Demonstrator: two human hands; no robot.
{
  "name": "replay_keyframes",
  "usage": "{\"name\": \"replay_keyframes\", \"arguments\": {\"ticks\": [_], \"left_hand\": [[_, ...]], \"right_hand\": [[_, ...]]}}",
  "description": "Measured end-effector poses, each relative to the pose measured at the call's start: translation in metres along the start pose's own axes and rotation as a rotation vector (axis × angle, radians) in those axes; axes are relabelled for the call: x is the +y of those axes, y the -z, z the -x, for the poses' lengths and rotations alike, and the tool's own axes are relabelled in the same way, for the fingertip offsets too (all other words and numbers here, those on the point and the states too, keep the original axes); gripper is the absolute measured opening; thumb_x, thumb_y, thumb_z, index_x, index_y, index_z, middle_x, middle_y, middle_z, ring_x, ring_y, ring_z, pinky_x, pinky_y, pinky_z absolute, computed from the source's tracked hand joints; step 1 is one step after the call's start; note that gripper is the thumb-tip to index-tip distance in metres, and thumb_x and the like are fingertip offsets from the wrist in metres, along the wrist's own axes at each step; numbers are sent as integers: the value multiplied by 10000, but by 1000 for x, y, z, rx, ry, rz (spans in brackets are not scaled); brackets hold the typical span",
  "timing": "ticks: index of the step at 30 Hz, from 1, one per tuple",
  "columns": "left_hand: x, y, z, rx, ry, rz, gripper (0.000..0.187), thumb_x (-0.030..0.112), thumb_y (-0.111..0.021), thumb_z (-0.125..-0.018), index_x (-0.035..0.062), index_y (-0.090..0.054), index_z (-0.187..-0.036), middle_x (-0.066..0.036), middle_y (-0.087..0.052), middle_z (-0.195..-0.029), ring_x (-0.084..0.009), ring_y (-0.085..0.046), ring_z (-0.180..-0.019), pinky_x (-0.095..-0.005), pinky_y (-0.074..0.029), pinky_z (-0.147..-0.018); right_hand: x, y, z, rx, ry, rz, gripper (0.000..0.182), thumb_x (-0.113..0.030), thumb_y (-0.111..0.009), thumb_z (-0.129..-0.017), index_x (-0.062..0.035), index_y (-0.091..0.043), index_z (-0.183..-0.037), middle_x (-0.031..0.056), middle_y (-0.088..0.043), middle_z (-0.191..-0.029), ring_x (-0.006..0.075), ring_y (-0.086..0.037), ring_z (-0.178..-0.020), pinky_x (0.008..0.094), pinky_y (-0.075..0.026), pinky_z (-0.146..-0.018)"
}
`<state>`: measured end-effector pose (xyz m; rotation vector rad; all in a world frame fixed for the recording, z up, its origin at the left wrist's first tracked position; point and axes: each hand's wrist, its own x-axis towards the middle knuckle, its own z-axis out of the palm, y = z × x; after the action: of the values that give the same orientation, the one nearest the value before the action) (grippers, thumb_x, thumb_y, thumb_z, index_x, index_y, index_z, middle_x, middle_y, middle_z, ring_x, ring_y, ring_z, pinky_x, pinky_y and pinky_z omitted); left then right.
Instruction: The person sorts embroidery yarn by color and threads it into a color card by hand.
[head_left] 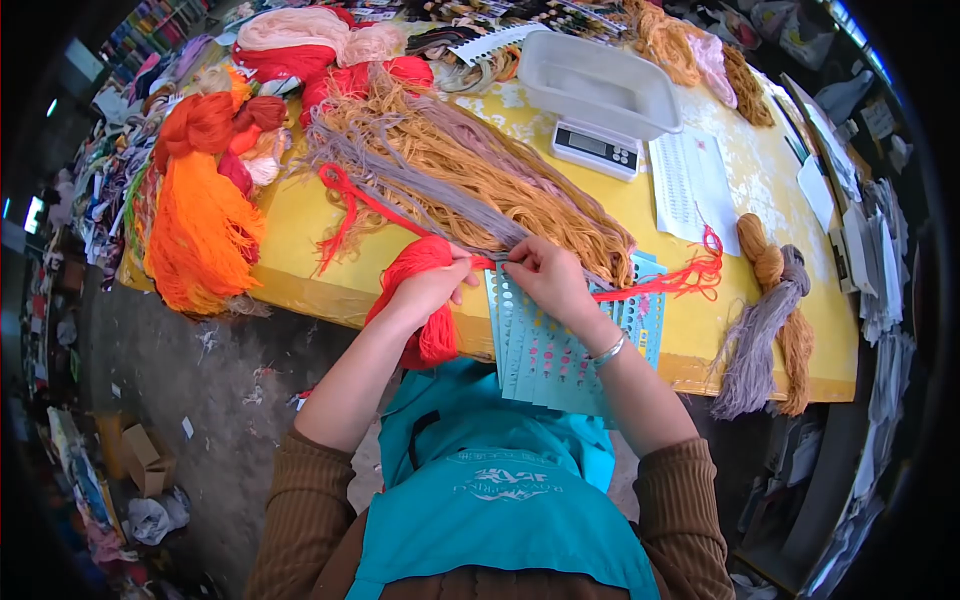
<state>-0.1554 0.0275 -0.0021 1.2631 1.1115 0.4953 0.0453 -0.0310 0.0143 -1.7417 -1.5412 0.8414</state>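
Two hands [436, 290] [546, 284] gripping red thread [408, 262] above yellow table [290, 290].

Premises: a workshop handling thread or yarn. Main evidence is a worn yellow worktable [700, 310], its surface patchy, carrying loose tan and mauve strands [500, 175] at twelve o'clock and an orange bundle [200, 235] between nine and ten. A digital scale [597, 148] stands at one o'clock; hole-punched cards [560, 350] lie at the near edge. Further coloured skeins [100, 190] are heaped toward ten o'clock. Crowded storage [885, 270] noted at three. Floor [235, 390] grey, scrap-littered; open carton [147, 460] at eight. The wearer has a printed teal work apron [500, 525].
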Motion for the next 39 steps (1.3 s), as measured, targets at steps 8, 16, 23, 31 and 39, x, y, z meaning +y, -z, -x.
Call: {"name": "replay_keyframes", "arguments": {"ticks": [8, 16, 23, 31, 39], "left_hand": [[20, -11, 10, -181, 96, 269, 154, 198, -537, -954, 60, -596, -985, -9, -588, -738, -64, -475, -528, -198, -332, -437], [14, -23, 3, -249, 108, 310, 228, 256, -503, -975, 57, -613, -986, -15, -557, -651, -70, -444, -484, -209, -335, -442], [-4, -33, -28, -190, -548, -347, 83, 170, -541, -937, 120, -579, -882, 11, -558, -706, -47, -437, -497, -194, -303, -442], [14, 55, 4, -233, 26, 1016, 302, 220, -560, -947, 166, -434, -678, 97, -298, -511, -37, -281, -379, -198, -199, -367], [11, 109, 35, 341, -285, 945, 199, 265, -604, -931, 117, -559, -807, 63, -400, -605, -44, -336, -453, -210, -253, -420]], "right_hand": [[-1, -6, 1, 66, 54, 111, 256, -241, -738, -783, -49, -649, -927, 57, -603, -658, 176, -583, -595, 323, -464, -570], [2, -5, -7, -30, -82, -80, 338, -320, -703, -862, -26, -603, -993, 41, -607, -664, 127, -567, -582, 282, -452, -552], [14, 2, -9, -182, -2, -404, 341, -303, -670, -901, -18, -566, -1058, -12, -586, -665, 52, -496, -573, 231, -396, -510], [-6, 12, -7, -186, -94, -155, 492, -498, -583, -908, -26, -576, -1049, 43, -625, -660, 115, -590, -563, 277, -455, -544], [-1, 2, -5, -120, -64, -22, 312, -316, -629, -889, -52, -580, -1047, 64, -645, -694, 160, -626, -630, 312, -478, -588]]}}
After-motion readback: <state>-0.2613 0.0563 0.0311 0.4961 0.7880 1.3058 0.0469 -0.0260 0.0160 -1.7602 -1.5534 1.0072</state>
